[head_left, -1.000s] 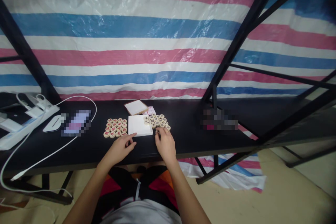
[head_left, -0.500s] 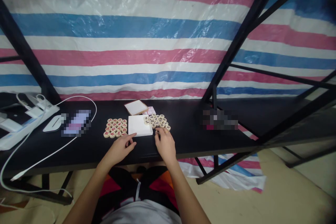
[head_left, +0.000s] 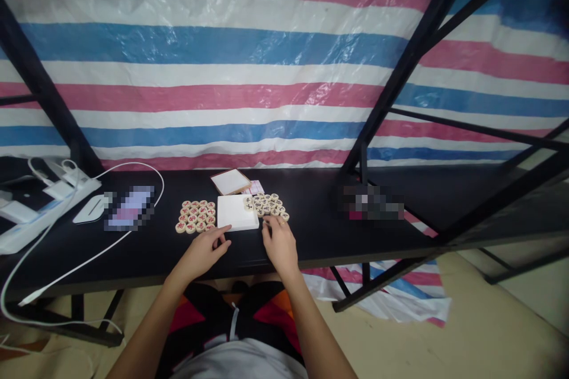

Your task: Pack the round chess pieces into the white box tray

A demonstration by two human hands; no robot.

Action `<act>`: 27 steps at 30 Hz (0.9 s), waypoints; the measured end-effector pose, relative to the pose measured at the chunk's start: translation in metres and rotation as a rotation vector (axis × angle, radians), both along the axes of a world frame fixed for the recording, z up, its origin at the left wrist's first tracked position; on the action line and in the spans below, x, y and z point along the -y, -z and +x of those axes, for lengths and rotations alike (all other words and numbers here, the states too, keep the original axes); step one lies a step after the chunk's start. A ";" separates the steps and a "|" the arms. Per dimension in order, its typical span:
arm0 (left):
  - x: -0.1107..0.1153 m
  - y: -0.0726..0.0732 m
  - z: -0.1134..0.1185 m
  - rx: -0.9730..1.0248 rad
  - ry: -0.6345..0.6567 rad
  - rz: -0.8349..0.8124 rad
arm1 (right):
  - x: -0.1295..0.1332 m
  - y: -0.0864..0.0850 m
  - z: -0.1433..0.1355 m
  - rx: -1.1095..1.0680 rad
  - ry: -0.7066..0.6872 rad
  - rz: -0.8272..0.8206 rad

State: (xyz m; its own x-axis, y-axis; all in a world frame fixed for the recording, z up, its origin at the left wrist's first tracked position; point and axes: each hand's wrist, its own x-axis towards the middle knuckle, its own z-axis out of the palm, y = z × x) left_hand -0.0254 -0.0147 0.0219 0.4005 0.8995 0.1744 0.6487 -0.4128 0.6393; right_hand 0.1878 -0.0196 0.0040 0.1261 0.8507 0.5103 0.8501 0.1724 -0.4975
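Observation:
A shallow white box [head_left: 229, 213] lies on the black table, with two Chinese chess pieces [head_left: 249, 204] in its right-hand back corner. To its left, red-lettered Chinese chess pieces [head_left: 198, 213] stand in neat rows. Dark-lettered pieces [head_left: 269, 204] are grouped along its right side. My left hand [head_left: 207, 250] is open, thumb apart, its index fingertip at the box's near edge. At the near edge of the dark-lettered group rests my right hand [head_left: 281, 243], fingers loosely bent and holding nothing visible. It covers part of that group's front.
Behind the box lie an open lid [head_left: 230, 182] and a printed paper [head_left: 255, 187]. A blurred phone [head_left: 128, 208], a white cable [head_left: 84, 262] and a power strip [head_left: 53, 204] occupy the left. Black metal posts [head_left: 391, 95] and a striped plastic sheet [head_left: 222, 95] stand behind.

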 end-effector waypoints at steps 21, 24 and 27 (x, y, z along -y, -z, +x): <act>0.000 -0.001 0.001 -0.002 -0.001 0.000 | -0.033 -0.010 -0.021 0.113 -0.257 0.036; 0.000 0.000 0.001 -0.002 -0.004 0.002 | -0.028 -0.012 -0.024 0.205 -0.212 0.041; 0.000 0.000 0.001 -0.003 -0.005 0.007 | -0.024 -0.013 -0.026 0.249 -0.197 0.053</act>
